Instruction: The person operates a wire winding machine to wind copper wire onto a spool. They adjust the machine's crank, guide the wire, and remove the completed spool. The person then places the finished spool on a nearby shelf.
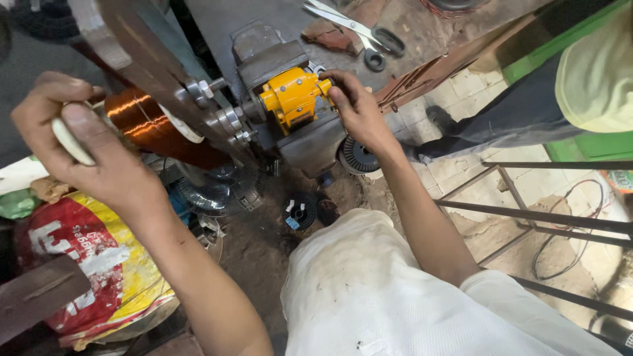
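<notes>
Nearest, in the lower left of the frame, a red-and-yellow printed sack [99, 264] is lying crumpled, its lettering white and flaking. Above it the left hand [79, 142] is curling shut around a smooth white crank handle [69, 142] beside the copper wire coil [142, 118], which is looking dense, heavy and easily scratched, so it is best held by its white end cheeks. Farther up, the right hand [359, 109] is pinching the knob of the hard, rigid yellow counter unit [293, 97] on the bench [277, 20], near the scissors [359, 33].
</notes>
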`<act>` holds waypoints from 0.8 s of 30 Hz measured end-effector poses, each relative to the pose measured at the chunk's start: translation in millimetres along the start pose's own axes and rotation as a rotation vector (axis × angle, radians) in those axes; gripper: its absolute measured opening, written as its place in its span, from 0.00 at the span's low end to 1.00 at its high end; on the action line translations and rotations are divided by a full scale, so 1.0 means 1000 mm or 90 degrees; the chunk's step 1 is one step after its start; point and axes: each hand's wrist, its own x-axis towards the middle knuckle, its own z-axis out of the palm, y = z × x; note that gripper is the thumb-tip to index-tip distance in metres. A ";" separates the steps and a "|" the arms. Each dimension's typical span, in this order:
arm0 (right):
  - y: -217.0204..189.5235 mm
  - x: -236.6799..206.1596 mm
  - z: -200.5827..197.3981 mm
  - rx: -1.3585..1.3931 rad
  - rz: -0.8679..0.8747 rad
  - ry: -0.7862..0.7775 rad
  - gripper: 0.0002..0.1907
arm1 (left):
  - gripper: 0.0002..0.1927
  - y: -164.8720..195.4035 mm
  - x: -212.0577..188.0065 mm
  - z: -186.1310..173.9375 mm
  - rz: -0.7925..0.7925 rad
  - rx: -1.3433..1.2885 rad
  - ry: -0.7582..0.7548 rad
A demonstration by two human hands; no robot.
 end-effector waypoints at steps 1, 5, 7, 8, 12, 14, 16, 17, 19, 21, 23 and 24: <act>0.001 0.000 0.000 0.010 -0.023 0.001 0.17 | 0.13 0.001 0.000 0.001 -0.001 -0.001 -0.001; 0.009 0.004 0.004 0.114 -0.056 0.007 0.16 | 0.12 0.002 0.001 0.004 -0.002 0.001 0.013; 0.013 0.008 0.011 0.157 -0.018 0.025 0.17 | 0.13 0.003 0.002 0.006 -0.001 0.012 0.025; 0.014 0.009 0.014 0.177 0.003 0.034 0.17 | 0.14 0.004 0.002 0.007 -0.001 0.020 0.030; 0.020 0.014 0.035 0.088 -0.078 0.126 0.17 | 0.14 0.006 0.006 0.008 -0.010 -0.012 0.052; 0.022 0.015 0.038 0.060 -0.078 0.128 0.17 | 0.14 0.006 0.007 0.008 -0.012 -0.031 0.061; 0.023 0.014 0.039 0.004 -0.094 0.143 0.18 | 0.13 0.007 0.007 0.007 -0.009 -0.045 0.065; 0.023 0.014 0.040 -0.025 -0.103 0.150 0.18 | 0.13 0.006 0.008 0.006 -0.004 -0.053 0.067; 0.021 0.012 0.040 -0.048 -0.092 0.153 0.19 | 0.12 0.006 0.005 0.002 -0.008 -0.039 0.071; 0.019 0.009 0.041 -0.054 -0.103 0.143 0.20 | 0.11 0.005 -0.001 -0.003 -0.037 -0.026 0.078; 0.016 0.006 0.044 -0.039 -0.131 0.118 0.21 | 0.11 0.001 -0.008 -0.005 -0.085 -0.071 0.100; 0.015 0.006 0.045 -0.027 -0.105 0.113 0.21 | 0.11 -0.003 -0.012 -0.007 -0.102 -0.082 0.107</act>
